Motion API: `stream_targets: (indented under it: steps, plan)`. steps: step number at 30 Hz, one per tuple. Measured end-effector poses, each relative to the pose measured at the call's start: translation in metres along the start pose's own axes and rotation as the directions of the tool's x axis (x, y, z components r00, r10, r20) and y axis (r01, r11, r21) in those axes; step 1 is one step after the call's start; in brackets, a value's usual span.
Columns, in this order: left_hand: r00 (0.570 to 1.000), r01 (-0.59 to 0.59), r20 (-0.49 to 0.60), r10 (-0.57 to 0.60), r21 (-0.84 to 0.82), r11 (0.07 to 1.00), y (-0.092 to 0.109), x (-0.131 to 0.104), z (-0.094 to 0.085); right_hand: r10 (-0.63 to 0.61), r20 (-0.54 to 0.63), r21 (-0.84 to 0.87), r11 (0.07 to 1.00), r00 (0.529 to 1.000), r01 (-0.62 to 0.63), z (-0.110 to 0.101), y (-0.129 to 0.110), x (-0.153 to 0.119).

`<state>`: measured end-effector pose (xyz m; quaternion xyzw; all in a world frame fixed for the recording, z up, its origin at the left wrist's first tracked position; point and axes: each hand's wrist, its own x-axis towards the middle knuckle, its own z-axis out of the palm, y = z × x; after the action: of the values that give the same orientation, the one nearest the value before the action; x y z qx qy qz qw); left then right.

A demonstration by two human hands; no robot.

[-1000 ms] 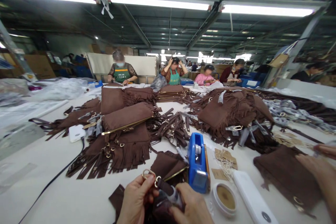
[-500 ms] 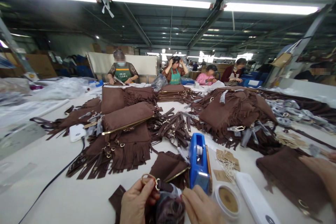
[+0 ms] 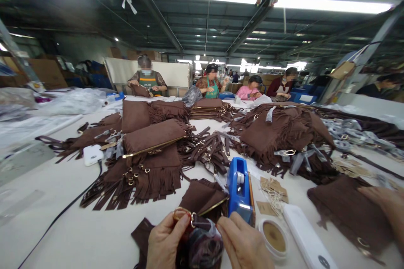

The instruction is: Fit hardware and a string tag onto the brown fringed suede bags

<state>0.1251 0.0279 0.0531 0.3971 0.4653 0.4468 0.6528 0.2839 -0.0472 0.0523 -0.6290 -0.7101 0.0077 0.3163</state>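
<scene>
In my left hand (image 3: 167, 239) I pinch the gold clasp of a brown strap (image 3: 199, 221) between thumb and fingers. A coiled dark bundle wrapped in clear plastic (image 3: 205, 247) hangs below the strap, between my hands. My right hand (image 3: 243, 241) is closed, its fingertips pressed together at the bundle's right edge on the plastic film. A brown bag (image 3: 202, 197) with a gold zip lies just beyond my hands. The blue tape dispenser (image 3: 238, 189) stands beside it, close to my right hand.
Brown fringed bags (image 3: 153, 138) are piled on the left, with another heap (image 3: 284, 130) on the right. A tape roll (image 3: 274, 237), white device (image 3: 309, 235) and paper tags (image 3: 273, 189) lie on the right. Another person's hand (image 3: 383, 204) rests on a bag. Several co-workers sit opposite.
My hands stay almost in place, the right fingers shifting slightly at the plastic. Across the table, one co-worker has raised a brown piece, and another has lowered both hands from the head.
</scene>
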Motion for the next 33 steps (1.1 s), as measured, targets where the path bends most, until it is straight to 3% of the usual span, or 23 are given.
stream_targets:
  steps: [6, 9, 12, 15, 17, 19, 20, 24, 30, 33]
  plan:
    - [0.999, -0.002, 0.053, -0.002, 0.078, 0.997, 0.005, -0.004, 0.008, -0.03, 0.004, 0.014, 0.999, 1.0, 0.03, 0.012, -0.006, 0.007]
    - [0.994, -0.001, 0.107, -0.015, 0.152, 0.988, 0.005, -0.004, 0.008, 0.032, -0.023, 0.142, 0.99, 0.999, -0.029, 0.018, -0.012, 0.008]
    - [0.983, -0.004, 0.181, -0.037, 0.222, 0.975, 0.006, -0.003, 0.006, 0.084, 0.049, 0.262, 0.96, 0.995, -0.094, 0.014, -0.018, 0.012]
    - [0.951, -0.199, 0.301, 0.077, 0.4, 0.895, 0.011, -0.002, 0.005, 0.088, 0.154, 0.325, 0.936, 0.984, -0.135, 0.004, -0.021, 0.021]
    - [0.881, -0.413, 0.434, 0.188, 0.512, 0.753, 0.015, -0.001, 0.004, 0.08, 0.229, 0.397, 0.902, 0.97, -0.168, -0.001, -0.019, 0.029]
    - [0.822, -0.536, 0.516, 0.241, 0.556, 0.635, 0.02, 0.001, 0.002, 0.082, 0.306, 0.498, 0.836, 0.949, -0.233, -0.002, -0.015, 0.035]
    - [0.822, -0.543, 0.515, 0.245, 0.575, 0.612, 0.022, 0.001, 0.001, 0.088, 0.338, 0.546, 0.793, 0.937, -0.271, -0.002, -0.013, 0.037]
    - [0.89, -0.437, 0.41, 0.201, 0.64, 0.632, 0.028, 0.002, -0.002, 0.083, 0.402, 0.663, 0.66, 0.912, -0.353, 0.002, -0.007, 0.039]
    - [0.918, -0.359, 0.371, 0.139, 0.631, 0.688, 0.02, -0.004, -0.012, 0.188, 0.335, 0.697, 0.61, 0.923, -0.377, 0.0, -0.005, 0.035]
    - [0.92, -0.38, 0.338, 0.196, 0.654, 0.654, 0.009, -0.012, -0.021, 0.219, 0.273, 0.646, 0.679, 0.937, -0.348, 0.001, -0.005, 0.029]
